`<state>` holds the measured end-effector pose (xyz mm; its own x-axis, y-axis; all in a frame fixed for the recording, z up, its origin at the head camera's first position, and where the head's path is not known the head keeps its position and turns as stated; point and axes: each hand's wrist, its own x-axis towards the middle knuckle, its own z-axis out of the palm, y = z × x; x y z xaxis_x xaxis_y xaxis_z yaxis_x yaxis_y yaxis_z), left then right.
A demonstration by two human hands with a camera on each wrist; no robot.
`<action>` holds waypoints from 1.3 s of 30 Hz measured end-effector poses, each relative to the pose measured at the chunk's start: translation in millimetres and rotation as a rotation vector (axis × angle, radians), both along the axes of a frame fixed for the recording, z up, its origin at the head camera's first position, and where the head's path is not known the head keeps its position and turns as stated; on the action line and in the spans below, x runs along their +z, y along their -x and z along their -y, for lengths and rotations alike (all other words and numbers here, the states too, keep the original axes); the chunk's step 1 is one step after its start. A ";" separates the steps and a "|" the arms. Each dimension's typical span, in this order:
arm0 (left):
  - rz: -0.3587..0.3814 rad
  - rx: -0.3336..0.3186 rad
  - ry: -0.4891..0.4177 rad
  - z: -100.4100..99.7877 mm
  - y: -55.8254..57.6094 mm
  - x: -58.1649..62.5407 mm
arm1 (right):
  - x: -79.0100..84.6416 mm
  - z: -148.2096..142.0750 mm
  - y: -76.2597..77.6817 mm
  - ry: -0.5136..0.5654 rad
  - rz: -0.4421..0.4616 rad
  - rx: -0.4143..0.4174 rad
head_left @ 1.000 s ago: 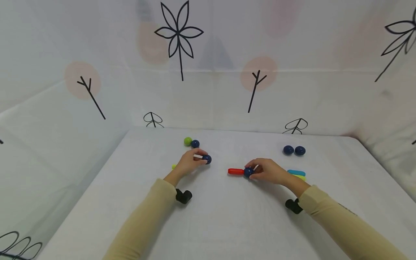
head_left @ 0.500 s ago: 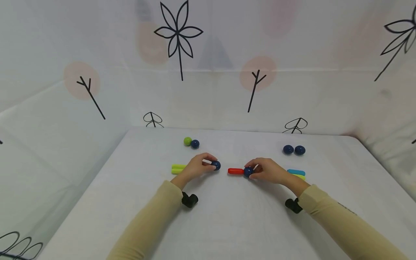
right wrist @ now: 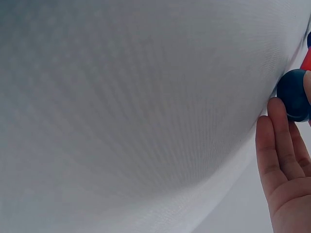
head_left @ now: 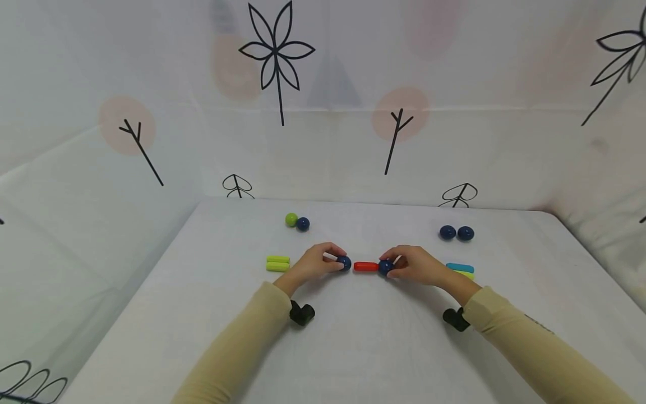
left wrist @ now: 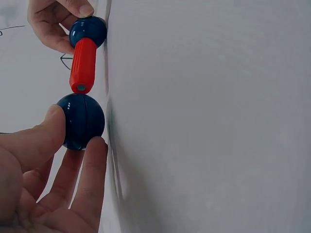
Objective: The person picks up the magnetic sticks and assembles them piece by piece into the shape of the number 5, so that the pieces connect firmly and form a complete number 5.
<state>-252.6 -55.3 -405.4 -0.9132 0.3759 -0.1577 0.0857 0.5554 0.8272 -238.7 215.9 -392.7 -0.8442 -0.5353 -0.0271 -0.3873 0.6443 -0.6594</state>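
One white table (head_left: 353, 348) holds everything: near its middle the left hand (head_left: 315, 263) pinches a glossy navy ball (left wrist: 80, 121) with a fine seam, the right hand (head_left: 416, 265) pinches a matching ball (head_left: 386, 268), and between them lies a ridged red rod (head_left: 365, 266), touching the right one, its greenish-centred tip just beside the left.

You can read no text, label or number here; the small dark marking (head_left: 539, 324) on your right sleeve (head_left: 535, 350) is illegible.
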 end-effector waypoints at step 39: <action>0.094 -0.019 -0.052 -3.7 0.0 -1.6 | -0.2 -26.4 -6.2 0.012 -0.113 -0.031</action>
